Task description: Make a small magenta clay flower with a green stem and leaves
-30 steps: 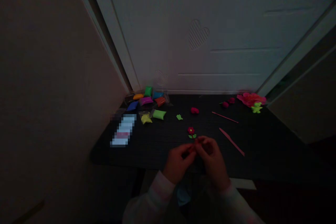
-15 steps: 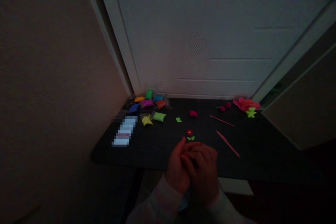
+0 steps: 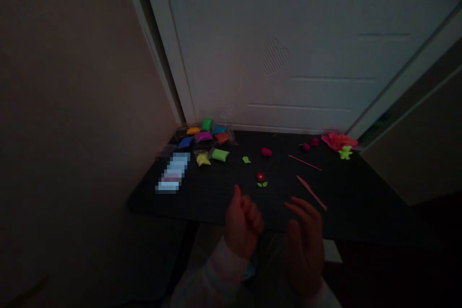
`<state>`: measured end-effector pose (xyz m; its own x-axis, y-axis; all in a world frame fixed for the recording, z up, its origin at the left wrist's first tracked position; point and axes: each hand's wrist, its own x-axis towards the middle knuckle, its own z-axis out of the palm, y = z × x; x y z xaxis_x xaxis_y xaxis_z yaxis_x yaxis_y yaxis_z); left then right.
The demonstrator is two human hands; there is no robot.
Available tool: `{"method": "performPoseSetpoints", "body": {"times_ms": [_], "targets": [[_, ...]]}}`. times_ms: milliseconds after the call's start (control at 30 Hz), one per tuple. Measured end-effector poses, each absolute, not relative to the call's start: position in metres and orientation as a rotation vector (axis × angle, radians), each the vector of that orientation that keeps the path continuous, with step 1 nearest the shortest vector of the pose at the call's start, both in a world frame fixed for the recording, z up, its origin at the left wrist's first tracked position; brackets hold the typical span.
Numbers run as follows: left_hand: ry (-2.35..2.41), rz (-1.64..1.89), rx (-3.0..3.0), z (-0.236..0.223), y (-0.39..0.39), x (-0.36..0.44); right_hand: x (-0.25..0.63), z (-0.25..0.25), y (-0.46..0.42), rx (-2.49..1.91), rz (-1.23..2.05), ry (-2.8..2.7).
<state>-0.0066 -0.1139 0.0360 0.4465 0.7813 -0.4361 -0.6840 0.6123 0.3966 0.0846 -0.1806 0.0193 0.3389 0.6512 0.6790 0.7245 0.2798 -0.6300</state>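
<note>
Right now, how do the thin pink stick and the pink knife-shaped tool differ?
Width: the thin pink stick is slender throughout; the pink knife-shaped tool is visibly broader.
Angle: in the view, the stick slants gently, the knife-shaped tool more steeply.
Place: the knife-shaped tool lies nearer the right hand, the stick farther off.
Shared: both are pink and lie on the dark table.

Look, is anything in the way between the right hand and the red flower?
Nothing visible stands between the right hand and the red flower. The left hand is off to the left; the pink knife lies right of the flower.
</note>
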Motion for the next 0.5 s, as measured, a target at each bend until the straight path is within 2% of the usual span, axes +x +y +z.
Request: {"method": "performPoseSetpoints", "body": {"times_ms": [200, 500], "targets": [[0.627, 0.851, 0.296, 0.0347, -0.115, -0.0113, 0.0782, 0.0198, -0.1804, -1.384, 0.015, -1.304], [0.599, 1.05, 0.296, 0.0261, -0.11, -0.0158, 0.0765, 0.016, -0.1813, -1.408, 0.042, -1.235]]}}
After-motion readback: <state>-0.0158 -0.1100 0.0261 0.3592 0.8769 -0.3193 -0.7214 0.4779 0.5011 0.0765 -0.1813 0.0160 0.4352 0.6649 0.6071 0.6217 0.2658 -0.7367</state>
